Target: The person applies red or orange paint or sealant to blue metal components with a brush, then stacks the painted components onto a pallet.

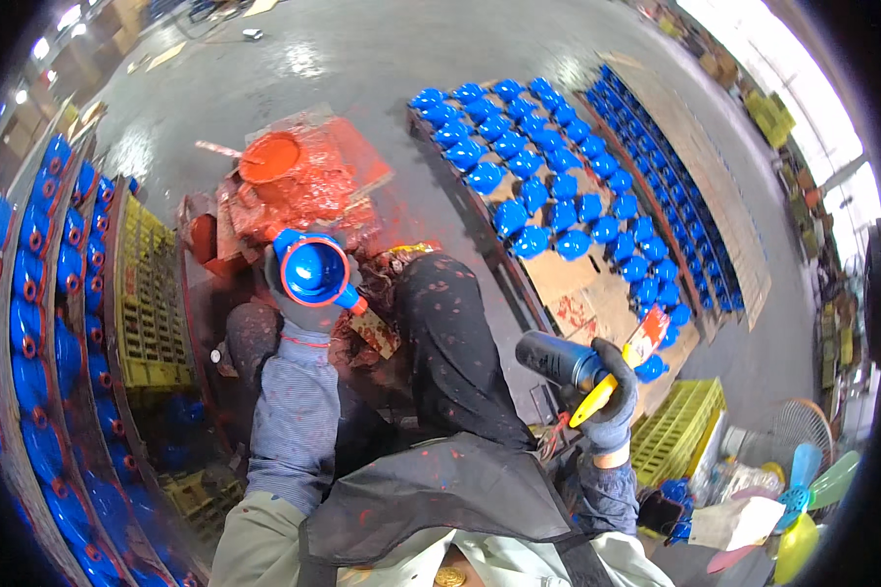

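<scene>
My gloved left hand (308, 315) grips a round, hollow blue metal part (315, 268) with a red-painted rim and a red-tipped spout at its lower right. Its open mouth faces up toward me. On the other side, my gloved right hand (613, 403) closes round a paintbrush with a yellow handle (594, 402) and red paint on its head. A dark cylindrical can (556, 359) lies in the same hand, pointing left. Beyond my left hand stands a tub of red paint (269, 157), crusted with red and with a stick across its edge.
Rows of blue parts (525, 164) sit on a cardboard-covered pallet at the right, with another stack (656, 186) behind. Stacked blue parts with red openings (31, 333) and a yellow crate (152, 293) line the left. A yellow crate (677, 428) and fan (795, 499) stand lower right.
</scene>
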`<action>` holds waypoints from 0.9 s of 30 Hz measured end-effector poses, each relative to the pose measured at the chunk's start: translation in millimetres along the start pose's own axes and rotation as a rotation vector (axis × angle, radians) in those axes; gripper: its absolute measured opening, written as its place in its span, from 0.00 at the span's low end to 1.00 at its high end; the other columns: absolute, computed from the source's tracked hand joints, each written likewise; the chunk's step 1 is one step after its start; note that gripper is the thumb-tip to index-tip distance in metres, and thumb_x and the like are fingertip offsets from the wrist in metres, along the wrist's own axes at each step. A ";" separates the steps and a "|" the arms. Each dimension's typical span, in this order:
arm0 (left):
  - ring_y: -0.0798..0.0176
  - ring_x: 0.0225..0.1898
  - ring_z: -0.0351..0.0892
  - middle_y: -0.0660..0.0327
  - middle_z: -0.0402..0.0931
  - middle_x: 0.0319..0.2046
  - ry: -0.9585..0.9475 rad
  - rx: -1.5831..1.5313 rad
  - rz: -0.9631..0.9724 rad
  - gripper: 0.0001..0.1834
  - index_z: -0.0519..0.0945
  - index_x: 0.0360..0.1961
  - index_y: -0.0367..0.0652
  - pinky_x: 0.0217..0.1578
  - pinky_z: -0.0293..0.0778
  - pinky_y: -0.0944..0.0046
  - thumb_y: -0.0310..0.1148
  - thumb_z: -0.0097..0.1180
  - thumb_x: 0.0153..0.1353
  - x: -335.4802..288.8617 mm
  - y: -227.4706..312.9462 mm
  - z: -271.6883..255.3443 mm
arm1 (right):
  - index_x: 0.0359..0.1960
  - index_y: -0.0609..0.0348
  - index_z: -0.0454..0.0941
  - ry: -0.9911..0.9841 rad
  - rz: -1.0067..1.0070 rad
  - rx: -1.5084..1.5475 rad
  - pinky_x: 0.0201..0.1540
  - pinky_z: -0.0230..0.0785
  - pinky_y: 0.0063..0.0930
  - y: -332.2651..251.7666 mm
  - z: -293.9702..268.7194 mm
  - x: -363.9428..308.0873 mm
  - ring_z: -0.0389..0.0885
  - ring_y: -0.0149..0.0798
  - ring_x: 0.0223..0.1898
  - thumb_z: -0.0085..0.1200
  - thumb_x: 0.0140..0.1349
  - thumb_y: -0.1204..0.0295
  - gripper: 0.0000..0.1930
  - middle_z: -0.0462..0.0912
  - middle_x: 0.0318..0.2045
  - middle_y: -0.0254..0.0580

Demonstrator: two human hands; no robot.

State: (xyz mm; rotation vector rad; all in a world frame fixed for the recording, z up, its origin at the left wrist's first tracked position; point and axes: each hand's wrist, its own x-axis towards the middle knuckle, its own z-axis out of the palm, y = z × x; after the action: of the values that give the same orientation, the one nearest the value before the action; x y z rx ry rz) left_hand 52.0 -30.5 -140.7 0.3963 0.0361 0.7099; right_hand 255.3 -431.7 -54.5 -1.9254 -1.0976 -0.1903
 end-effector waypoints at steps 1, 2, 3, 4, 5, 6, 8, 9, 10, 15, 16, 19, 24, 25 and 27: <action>0.41 0.42 0.81 0.48 0.77 0.52 -0.081 0.030 0.035 0.39 0.71 0.62 0.49 0.35 0.75 0.42 0.68 0.42 0.63 -3.8 1.9 -1.6 | 0.56 0.59 0.72 0.045 -0.073 0.134 0.59 0.69 0.45 -11.5 10.1 14.5 0.77 0.54 0.56 0.76 0.43 0.66 0.37 0.79 0.54 0.56; 0.41 0.42 0.81 0.48 0.77 0.52 -0.004 0.021 0.069 0.39 0.71 0.62 0.49 0.35 0.75 0.42 0.68 0.42 0.63 -7.4 4.1 -3.5 | 0.57 0.57 0.71 0.053 -0.164 0.174 0.61 0.68 0.47 -20.4 19.6 29.4 0.75 0.54 0.59 0.76 0.45 0.64 0.37 0.78 0.54 0.58; 0.41 0.41 0.81 0.48 0.78 0.52 0.001 -0.027 0.037 0.38 0.71 0.62 0.51 0.34 0.74 0.44 0.68 0.40 0.63 -10.6 6.6 -5.1 | 0.57 0.54 0.70 0.009 -0.114 0.217 0.60 0.68 0.48 -30.1 23.2 41.0 0.76 0.56 0.58 0.76 0.45 0.64 0.37 0.78 0.55 0.57; 0.41 0.40 0.81 0.48 0.78 0.52 0.006 -0.073 0.000 0.37 0.71 0.63 0.53 0.32 0.72 0.46 0.68 0.39 0.64 -13.9 8.7 -6.1 | 0.57 0.53 0.70 0.084 -0.222 0.307 0.60 0.68 0.50 -37.5 37.3 50.9 0.76 0.57 0.57 0.76 0.44 0.64 0.37 0.77 0.55 0.58; 0.41 0.40 0.81 0.48 0.78 0.52 0.008 -0.074 0.017 0.37 0.71 0.63 0.53 0.32 0.72 0.46 0.68 0.39 0.64 -16.6 11.2 -6.5 | 0.57 0.52 0.69 0.163 -0.325 0.398 0.60 0.68 0.51 -44.7 52.3 58.9 0.76 0.59 0.57 0.77 0.44 0.63 0.37 0.77 0.55 0.59; 0.40 0.41 0.80 0.48 0.78 0.53 -0.082 -0.126 -0.017 0.36 0.71 0.63 0.55 0.32 0.71 0.45 0.67 0.39 0.64 -19.2 13.6 -5.8 | 0.57 0.52 0.69 0.156 -0.334 0.407 0.60 0.68 0.51 -50.4 59.2 66.5 0.76 0.59 0.57 0.77 0.44 0.63 0.37 0.77 0.55 0.59; 0.40 0.42 0.79 0.49 0.76 0.56 -0.269 -0.174 -0.045 0.34 0.71 0.64 0.56 0.32 0.68 0.47 0.65 0.38 0.66 -22.7 19.6 -3.4 | 0.57 0.51 0.69 0.110 -0.435 0.435 0.60 0.68 0.52 -58.1 71.0 77.6 0.75 0.59 0.57 0.77 0.43 0.62 0.38 0.76 0.55 0.61; 0.40 0.42 0.79 0.49 0.76 0.56 -0.201 -0.145 -0.032 0.34 0.71 0.64 0.56 0.32 0.68 0.47 0.65 0.38 0.66 -23.5 22.4 -1.9 | 0.55 0.53 0.71 0.112 -0.446 0.469 0.58 0.69 0.51 -60.2 79.2 80.9 0.76 0.60 0.56 0.78 0.42 0.62 0.37 0.77 0.54 0.62; 0.39 0.44 0.79 0.48 0.74 0.58 -0.273 -0.198 -0.057 0.35 0.70 0.65 0.56 0.35 0.70 0.44 0.65 0.39 0.65 -24.7 24.5 -0.6 | 0.52 0.55 0.73 0.082 -0.425 0.465 0.57 0.70 0.51 -61.6 86.9 82.6 0.77 0.60 0.56 0.78 0.42 0.61 0.35 0.78 0.53 0.64; 0.34 0.50 0.77 0.43 0.71 0.59 -0.289 -0.303 -0.104 0.38 0.68 0.66 0.54 0.49 0.72 0.33 0.67 0.42 0.63 -28.4 25.4 -5.2 | 0.62 0.55 0.64 -0.071 -0.433 0.263 0.64 0.63 0.50 -62.8 107.0 75.4 0.71 0.59 0.63 0.66 0.59 0.66 0.31 0.73 0.59 0.63; 0.33 0.52 0.75 0.41 0.70 0.59 -0.254 -0.294 -0.022 0.39 0.68 0.65 0.53 0.51 0.71 0.30 0.67 0.43 0.62 -26.4 23.4 -8.1 | 0.62 0.55 0.64 -0.075 -0.411 0.258 0.64 0.63 0.50 -63.5 110.5 72.7 0.71 0.59 0.63 0.66 0.59 0.66 0.31 0.73 0.59 0.63; 0.34 0.49 0.78 0.40 0.72 0.57 0.090 -0.152 0.193 0.39 0.69 0.63 0.46 0.46 0.76 0.31 0.67 0.42 0.63 -18.1 16.1 -16.0 | 0.62 0.56 0.64 0.039 -0.348 0.176 0.66 0.62 0.50 -69.1 123.1 71.1 0.70 0.59 0.63 0.62 0.62 0.66 0.28 0.73 0.59 0.62; 0.41 0.38 0.84 0.43 0.79 0.49 0.187 -0.045 0.276 0.38 0.72 0.58 0.41 0.35 0.83 0.41 0.65 0.41 0.65 -6.3 9.5 -19.4 | 0.57 0.59 0.63 0.241 -0.142 0.286 0.54 0.67 0.39 -91.8 153.1 94.1 0.74 0.46 0.49 0.64 0.55 0.73 0.29 0.73 0.49 0.47; 0.41 0.38 0.84 0.44 0.80 0.47 0.084 0.001 0.289 0.36 0.73 0.57 0.42 0.35 0.83 0.41 0.64 0.41 0.65 -4.8 8.1 -19.7 | 0.51 0.59 0.67 0.199 -0.066 0.398 0.46 0.68 0.34 -99.4 157.9 97.7 0.74 0.41 0.42 0.62 0.56 0.73 0.22 0.74 0.42 0.43; 0.44 0.37 0.85 0.47 0.81 0.48 0.043 -0.036 0.203 0.34 0.75 0.56 0.45 0.32 0.83 0.43 0.63 0.41 0.66 -4.2 4.5 -21.0 | 0.40 0.59 0.76 0.126 -0.057 0.810 0.30 0.70 0.24 -114.9 167.3 104.5 0.76 0.32 0.28 0.58 0.58 0.75 0.09 0.76 0.28 0.36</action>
State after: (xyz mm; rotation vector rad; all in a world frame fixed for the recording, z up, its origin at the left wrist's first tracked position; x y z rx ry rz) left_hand 42.5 -22.9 -158.8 0.3534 0.0236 0.9178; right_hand 185.3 -215.8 -29.8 -1.1424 -0.9448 0.0966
